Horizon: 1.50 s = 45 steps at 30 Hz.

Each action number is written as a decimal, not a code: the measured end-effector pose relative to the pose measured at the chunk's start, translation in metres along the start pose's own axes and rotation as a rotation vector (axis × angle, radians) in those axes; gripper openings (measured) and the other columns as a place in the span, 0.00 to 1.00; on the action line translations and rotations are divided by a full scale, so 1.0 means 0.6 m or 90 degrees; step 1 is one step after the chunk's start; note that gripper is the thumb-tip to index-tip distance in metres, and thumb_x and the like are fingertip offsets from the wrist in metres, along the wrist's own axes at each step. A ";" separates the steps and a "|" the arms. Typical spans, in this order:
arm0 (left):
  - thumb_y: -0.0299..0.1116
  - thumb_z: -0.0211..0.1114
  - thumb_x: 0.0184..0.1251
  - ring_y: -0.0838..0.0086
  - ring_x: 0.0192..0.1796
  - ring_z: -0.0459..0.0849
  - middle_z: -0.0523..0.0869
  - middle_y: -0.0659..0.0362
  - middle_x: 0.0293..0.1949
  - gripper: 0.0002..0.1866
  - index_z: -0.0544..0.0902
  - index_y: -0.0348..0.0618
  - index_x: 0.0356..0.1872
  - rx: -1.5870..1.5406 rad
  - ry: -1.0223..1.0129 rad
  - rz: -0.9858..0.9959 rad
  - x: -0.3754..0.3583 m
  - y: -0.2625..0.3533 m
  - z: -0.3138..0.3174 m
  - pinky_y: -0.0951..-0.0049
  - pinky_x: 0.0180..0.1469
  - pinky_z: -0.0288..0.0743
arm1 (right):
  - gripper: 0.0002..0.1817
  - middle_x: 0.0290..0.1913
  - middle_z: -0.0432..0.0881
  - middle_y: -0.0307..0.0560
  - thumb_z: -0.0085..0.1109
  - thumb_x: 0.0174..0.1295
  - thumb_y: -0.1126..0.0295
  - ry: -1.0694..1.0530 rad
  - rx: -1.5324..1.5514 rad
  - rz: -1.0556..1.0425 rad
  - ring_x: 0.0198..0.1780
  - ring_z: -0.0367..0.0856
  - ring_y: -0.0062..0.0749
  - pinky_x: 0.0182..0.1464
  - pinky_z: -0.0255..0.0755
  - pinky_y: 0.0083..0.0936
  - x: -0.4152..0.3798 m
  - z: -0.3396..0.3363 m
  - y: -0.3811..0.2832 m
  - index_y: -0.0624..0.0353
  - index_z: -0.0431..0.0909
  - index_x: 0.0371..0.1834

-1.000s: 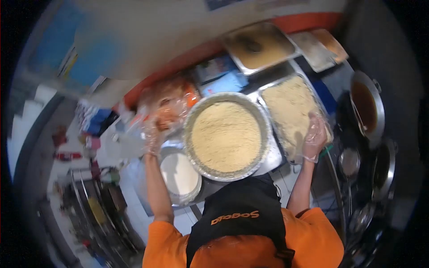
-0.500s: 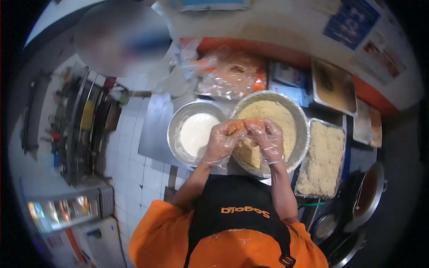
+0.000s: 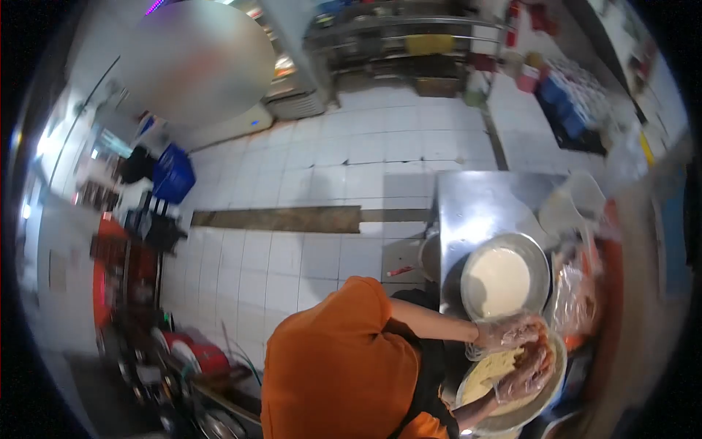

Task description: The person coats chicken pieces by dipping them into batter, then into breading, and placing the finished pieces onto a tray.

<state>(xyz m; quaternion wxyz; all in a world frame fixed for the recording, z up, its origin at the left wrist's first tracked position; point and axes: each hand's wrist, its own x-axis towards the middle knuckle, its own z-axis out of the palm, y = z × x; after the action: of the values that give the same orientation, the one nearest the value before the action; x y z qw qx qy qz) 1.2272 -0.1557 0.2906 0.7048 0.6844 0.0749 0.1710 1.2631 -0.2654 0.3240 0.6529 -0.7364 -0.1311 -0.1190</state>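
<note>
My left hand, in a clear plastic glove, reaches over the crumb bowl with its fingers curled. Just below it, my right hand is gloved the same way and also curled. Between them is an orange-brown piece of food, soft-looking and partly hidden by the fingers; its kind I cannot make out. Under both hands sits a large metal bowl of pale yellow crumbs. Beside it stands a second metal bowl holding a creamy white liquid.
Both bowls are on a steel table. A clear plastic jug and plastic bags are near the wall. White floor tiles spread to the left. A blue crate and another person, blurred, are farther off.
My head has turned left, so bowls and hands now appear at the lower right and more floor shows. My hands remain over the crumb bowl, with the orange-brown food between them.
</note>
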 end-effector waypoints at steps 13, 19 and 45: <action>0.48 0.57 0.79 0.63 0.48 0.85 0.85 0.52 0.42 0.21 0.82 0.40 0.54 0.083 0.222 0.173 0.003 -0.023 0.014 0.63 0.54 0.77 | 0.21 0.35 0.85 0.49 0.54 0.77 0.56 -0.192 0.073 0.113 0.28 0.81 0.28 0.25 0.73 0.20 0.003 0.016 0.003 0.66 0.83 0.52; 0.49 0.55 0.80 0.65 0.50 0.84 0.85 0.58 0.44 0.23 0.79 0.43 0.62 -0.232 0.048 -0.126 0.021 -0.021 0.006 0.64 0.58 0.76 | 0.22 0.39 0.85 0.49 0.55 0.76 0.54 -0.207 0.076 0.130 0.31 0.82 0.29 0.27 0.74 0.21 0.018 0.001 0.007 0.65 0.81 0.55; 0.22 0.71 0.57 0.75 0.35 0.88 0.92 0.56 0.36 0.12 0.91 0.36 0.44 -0.206 -0.213 0.075 0.082 0.035 -0.111 0.74 0.39 0.84 | 0.31 0.54 0.85 0.50 0.62 0.71 0.48 -0.189 0.118 0.250 0.44 0.87 0.36 0.36 0.78 0.23 0.011 -0.070 0.050 0.59 0.73 0.69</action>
<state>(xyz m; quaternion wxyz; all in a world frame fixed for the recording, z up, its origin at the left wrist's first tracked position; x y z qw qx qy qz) 1.2474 -0.0761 0.3142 0.7969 0.5843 -0.1110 0.1058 1.2795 -0.3105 0.3032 0.7016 -0.6944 -0.0904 0.1319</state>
